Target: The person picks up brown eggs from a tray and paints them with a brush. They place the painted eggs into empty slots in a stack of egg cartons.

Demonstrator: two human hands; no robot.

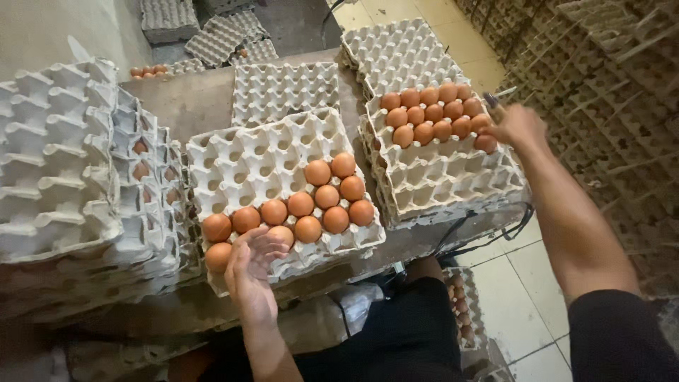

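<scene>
Left hand (249, 272): open, fingers loosely spread, palm up at the near edge of the front tray (233, 159); it grips nothing, fingertips just touching a brown egg (281, 234).
Right hand (515, 125): stretched out to the right tray (453, 185), at the end egg (486, 143) of its nearest row; blurred, so I cannot tell whether it holds anything.
Front tray: grey pulp, partly filled, eggs clustered at its near right.
Right tray: sits on a stack, eggs in its far rows only.
Empty trays (56, 163): piled high at the left.
Tabletop (191, 99): dark, carries all the trays.
</scene>
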